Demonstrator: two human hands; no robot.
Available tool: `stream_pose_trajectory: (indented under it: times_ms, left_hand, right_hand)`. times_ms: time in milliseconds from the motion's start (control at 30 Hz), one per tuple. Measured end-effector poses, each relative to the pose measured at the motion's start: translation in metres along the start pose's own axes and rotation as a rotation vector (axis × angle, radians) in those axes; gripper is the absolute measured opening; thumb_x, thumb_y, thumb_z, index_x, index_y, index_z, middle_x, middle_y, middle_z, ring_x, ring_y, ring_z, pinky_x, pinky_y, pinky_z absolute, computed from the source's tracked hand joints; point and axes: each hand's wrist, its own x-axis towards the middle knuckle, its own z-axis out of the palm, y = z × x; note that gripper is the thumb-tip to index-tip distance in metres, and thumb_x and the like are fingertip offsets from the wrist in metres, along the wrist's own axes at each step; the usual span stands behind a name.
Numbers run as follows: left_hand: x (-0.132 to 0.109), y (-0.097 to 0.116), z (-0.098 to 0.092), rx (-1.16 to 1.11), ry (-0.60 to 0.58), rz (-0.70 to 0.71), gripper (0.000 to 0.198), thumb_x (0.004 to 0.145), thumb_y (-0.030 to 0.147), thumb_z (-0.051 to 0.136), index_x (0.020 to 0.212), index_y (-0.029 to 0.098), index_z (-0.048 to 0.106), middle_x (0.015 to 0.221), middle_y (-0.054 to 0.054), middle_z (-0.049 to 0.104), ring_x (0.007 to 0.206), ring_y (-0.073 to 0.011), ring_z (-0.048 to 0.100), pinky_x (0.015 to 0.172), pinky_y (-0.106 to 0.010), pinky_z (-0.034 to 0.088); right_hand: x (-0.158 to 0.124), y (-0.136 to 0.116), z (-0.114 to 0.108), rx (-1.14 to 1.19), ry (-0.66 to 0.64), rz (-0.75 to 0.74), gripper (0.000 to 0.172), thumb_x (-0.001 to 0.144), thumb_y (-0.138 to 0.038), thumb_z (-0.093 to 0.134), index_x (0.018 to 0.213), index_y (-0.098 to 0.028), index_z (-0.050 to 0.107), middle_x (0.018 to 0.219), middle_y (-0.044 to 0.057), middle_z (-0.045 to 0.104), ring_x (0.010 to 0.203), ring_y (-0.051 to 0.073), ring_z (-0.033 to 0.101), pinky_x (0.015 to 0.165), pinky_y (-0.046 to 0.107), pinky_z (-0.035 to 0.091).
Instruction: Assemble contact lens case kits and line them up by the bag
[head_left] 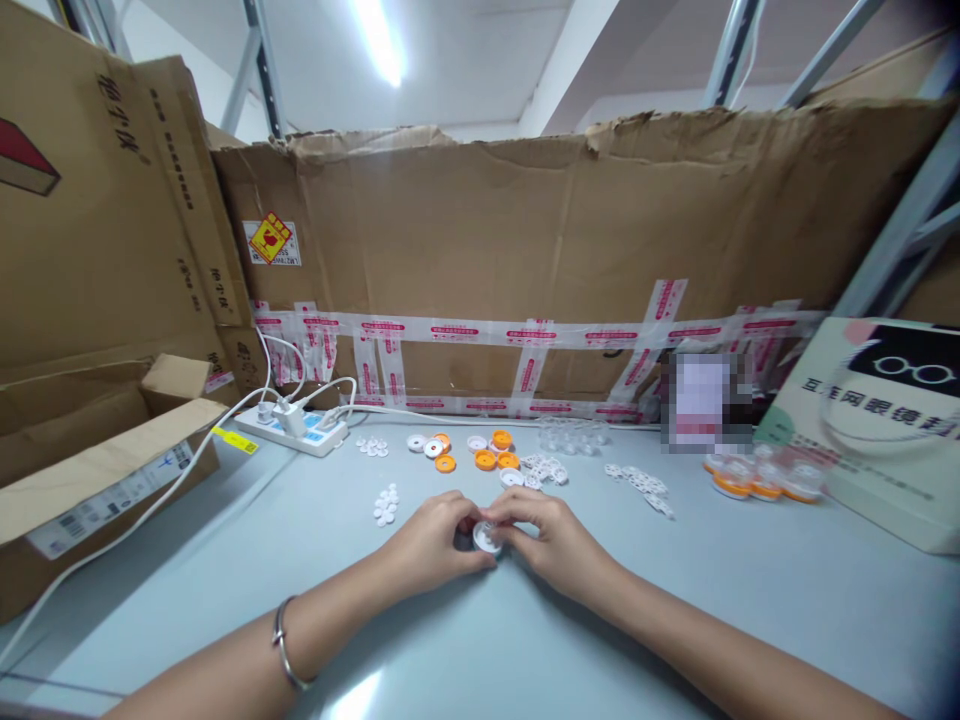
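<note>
A round white part (487, 540) is held between both hands, low over the middle of the table. My left hand (442, 540) grips its left side with thumb and fingers. From the right, my right hand (544, 535) has its fingertips pinched at the top of the same part; anything small between them is hard to make out. Just behind the hands lie orange rings (485, 460), white discs (415, 442) and a pile of white perforated pieces (547, 470). Small white discs (386, 505) are scattered to the left, and more white pieces (645, 487) to the right.
Clear domes (574, 437) stand at the back. Orange and clear assemblies (765, 478) sit at right, beside a printed box (870, 430). A power strip (292, 428) with white cables and an open carton (97, 470) are at left. Tall cardboard (465, 240) walls the back edge.
</note>
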Motion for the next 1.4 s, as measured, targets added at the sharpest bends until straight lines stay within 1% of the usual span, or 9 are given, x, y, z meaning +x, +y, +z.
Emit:
stream_pose_trajectory:
  times_ms: [467, 667, 767, 933, 1000, 1067, 1200, 1300, 1400]
  left_hand:
    - [0.0, 0.004, -0.001, -0.045, -0.014, -0.027, 0.017, 0.063, 0.023, 0.064, 0.079, 0.015, 0.062, 0.074, 0.0, 0.055, 0.068, -0.0138, 0.051, 0.062, -0.021, 0.038]
    - [-0.001, 0.004, 0.003, -0.095, 0.007, -0.03, 0.03, 0.062, 0.036, 0.07, 0.081, 0.014, 0.063, 0.072, 0.0, 0.054, 0.066, -0.0136, 0.05, 0.06, -0.021, 0.038]
    - [-0.001, 0.005, 0.005, -0.059, 0.035, -0.038, 0.026, 0.062, 0.034, 0.069, 0.076, 0.013, 0.062, 0.069, 0.0, 0.052, 0.064, -0.0134, 0.049, 0.058, -0.021, 0.036]
    - [-0.001, 0.007, 0.005, -0.127, 0.08, -0.058, 0.02, 0.061, 0.025, 0.066, 0.076, 0.013, 0.062, 0.07, 0.0, 0.054, 0.064, -0.0135, 0.05, 0.058, -0.021, 0.038]
    - [0.0, 0.006, 0.004, -0.25, 0.07, -0.093, 0.022, 0.061, 0.023, 0.065, 0.08, 0.013, 0.061, 0.072, -0.001, 0.057, 0.065, -0.0137, 0.053, 0.059, -0.021, 0.041]
    - [0.001, 0.005, 0.003, -0.398, 0.046, -0.146, 0.022, 0.061, 0.021, 0.064, 0.08, 0.012, 0.06, 0.071, -0.001, 0.06, 0.065, -0.0139, 0.055, 0.06, -0.022, 0.042]
    - [0.004, 0.001, 0.003, -0.631, 0.047, -0.218, 0.023, 0.059, 0.017, 0.066, 0.079, 0.011, 0.059, 0.07, -0.003, 0.062, 0.065, -0.0141, 0.058, 0.064, -0.024, 0.044]
    - [0.005, 0.002, 0.003, -0.773, 0.042, -0.238, 0.025, 0.058, 0.018, 0.069, 0.08, 0.011, 0.062, 0.074, -0.004, 0.065, 0.069, -0.0149, 0.06, 0.069, -0.025, 0.044]
    - [0.005, 0.005, 0.0, -0.874, 0.026, -0.267, 0.03, 0.056, 0.023, 0.074, 0.081, 0.01, 0.064, 0.079, -0.006, 0.067, 0.074, -0.0174, 0.062, 0.072, -0.026, 0.044]
  right_hand:
    - [-0.002, -0.001, 0.003, -0.039, -0.012, -0.014, 0.023, 0.071, -0.003, 0.055, 0.076, -0.02, 0.07, 0.079, 0.005, 0.065, 0.076, 0.017, 0.061, 0.072, 0.03, 0.047]
    - [-0.006, -0.002, -0.002, -0.015, 0.009, 0.009, 0.021, 0.071, -0.005, 0.057, 0.077, -0.019, 0.069, 0.08, 0.005, 0.066, 0.078, 0.017, 0.061, 0.074, 0.03, 0.048]
    - [-0.007, -0.002, -0.001, 0.001, 0.005, 0.012, 0.019, 0.071, -0.007, 0.057, 0.079, -0.019, 0.07, 0.08, 0.005, 0.066, 0.077, 0.018, 0.061, 0.074, 0.032, 0.049]
    - [-0.004, -0.007, -0.005, 0.128, -0.004, 0.037, 0.034, 0.068, -0.016, 0.064, 0.101, -0.022, 0.065, 0.091, 0.006, 0.067, 0.083, 0.018, 0.063, 0.079, 0.034, 0.051]
    - [0.0, -0.006, -0.02, 0.158, 0.064, 0.064, 0.044, 0.065, -0.024, 0.068, 0.108, -0.023, 0.061, 0.098, 0.005, 0.067, 0.089, 0.02, 0.063, 0.084, 0.037, 0.05]
    - [0.007, 0.004, -0.047, 0.132, 0.186, 0.106, 0.036, 0.068, -0.034, 0.065, 0.102, -0.022, 0.063, 0.099, 0.005, 0.068, 0.09, 0.021, 0.063, 0.085, 0.039, 0.05]
    - [0.02, 0.058, -0.116, -0.122, 0.605, 0.247, 0.027, 0.072, -0.042, 0.057, 0.085, -0.021, 0.067, 0.093, 0.006, 0.069, 0.091, 0.023, 0.063, 0.085, 0.039, 0.048]
    - [0.025, 0.107, -0.152, -0.174, 0.645, 0.334, 0.02, 0.064, -0.032, 0.062, 0.077, -0.018, 0.067, 0.083, 0.01, 0.07, 0.084, 0.028, 0.064, 0.083, 0.046, 0.046]
    - [0.028, 0.14, -0.16, -0.185, 0.609, 0.361, 0.022, 0.052, -0.02, 0.068, 0.073, -0.019, 0.067, 0.083, 0.009, 0.071, 0.083, 0.03, 0.064, 0.083, 0.047, 0.046]
